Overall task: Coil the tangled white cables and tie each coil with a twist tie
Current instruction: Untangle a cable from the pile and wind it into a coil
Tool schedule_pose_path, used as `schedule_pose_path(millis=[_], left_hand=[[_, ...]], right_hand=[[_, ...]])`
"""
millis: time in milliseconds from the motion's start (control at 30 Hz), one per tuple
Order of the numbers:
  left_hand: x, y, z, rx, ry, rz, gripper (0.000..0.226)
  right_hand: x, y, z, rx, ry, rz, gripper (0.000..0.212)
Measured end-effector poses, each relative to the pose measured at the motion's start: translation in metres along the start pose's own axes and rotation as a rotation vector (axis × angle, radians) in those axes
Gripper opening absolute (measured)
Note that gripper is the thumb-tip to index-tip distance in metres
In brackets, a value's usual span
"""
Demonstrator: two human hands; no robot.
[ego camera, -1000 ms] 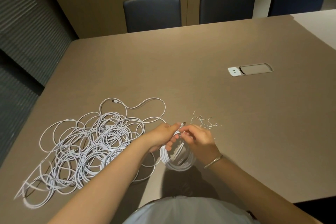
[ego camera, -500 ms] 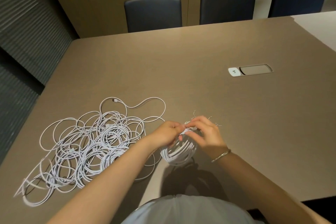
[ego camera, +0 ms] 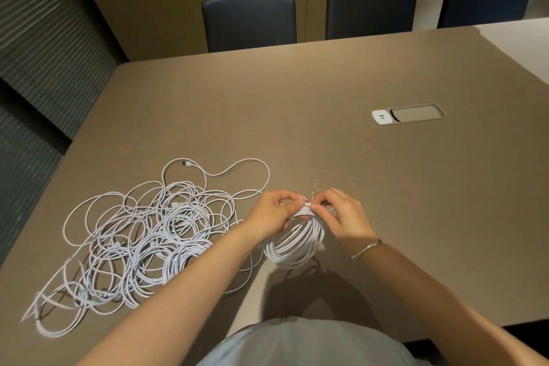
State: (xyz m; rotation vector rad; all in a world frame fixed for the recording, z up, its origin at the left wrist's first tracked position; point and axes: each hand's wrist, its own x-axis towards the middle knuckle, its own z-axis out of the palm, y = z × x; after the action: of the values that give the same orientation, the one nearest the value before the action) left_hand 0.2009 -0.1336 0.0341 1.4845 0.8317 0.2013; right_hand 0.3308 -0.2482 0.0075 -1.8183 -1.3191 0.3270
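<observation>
While both hands meet at its top, the round coil of white cable (ego camera: pixel 292 244) hangs upright just above the brown matte tabletop (ego camera: pixel 326 157), its lower loops close over its own dark shadow. At the coil's upper edge the left hand (ego camera: pixel 274 212) has its fingers curled around the gathered strands, thumb pressed against them. On the coil's other side the right hand (ego camera: pixel 343 215) pinches with thumb and forefinger at the same spot, where a small white cable end or tie shows between the two hands; which of the two it is I cannot tell. A thin silver bangle (ego camera: pixel 367 248) circles the right wrist.

Just beyond the coil, partly hidden by the right hand's fingers, lies a small scatter of thin wire twist ties (ego camera: pixel 319 189). Beside the coil, on the left hand's side, the large tangled heap of white cables (ego camera: pixel 139 238) spreads flat over the table, one plug end (ego camera: pixel 187 163) lying free at its far edge.

Well beyond the coil, a recessed power socket panel with a grey lid (ego camera: pixel 408 114) sits flush in the tabletop. Three dark padded chairs (ego camera: pixel 249 21) stand along the table's far edge, before a tan panelled wall.
</observation>
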Motion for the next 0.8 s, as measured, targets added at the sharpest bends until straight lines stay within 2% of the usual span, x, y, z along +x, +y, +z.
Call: schedule_pose_path(millis=[233, 367, 633, 700, 800], left_hand=[[-0.007, 0.011, -0.002, 0.095, -0.115, -0.005, 0.024], [-0.006, 0.012, -0.007, 0.138, -0.19, 0.015, 0.022], [0.0, 0.005, -0.006, 0.352, -0.169, 0.099, 0.014], [0.0, 0.004, -0.005, 0.338, -0.172, 0.067, 0.015], [-0.003, 0.007, -0.004, 0.115, -0.185, -0.029, 0.014]], right_hand=[[0.004, 0.004, -0.002, -0.027, -0.09, 0.063, 0.019], [0.011, 0.002, -0.006, -0.033, -0.141, 0.07, 0.01], [0.019, -0.004, -0.014, -0.102, -0.301, 0.099, 0.019], [0.02, -0.005, -0.018, -0.032, -0.329, 0.123, 0.023], [0.023, -0.007, -0.025, 0.21, -0.331, 0.199, 0.02]])
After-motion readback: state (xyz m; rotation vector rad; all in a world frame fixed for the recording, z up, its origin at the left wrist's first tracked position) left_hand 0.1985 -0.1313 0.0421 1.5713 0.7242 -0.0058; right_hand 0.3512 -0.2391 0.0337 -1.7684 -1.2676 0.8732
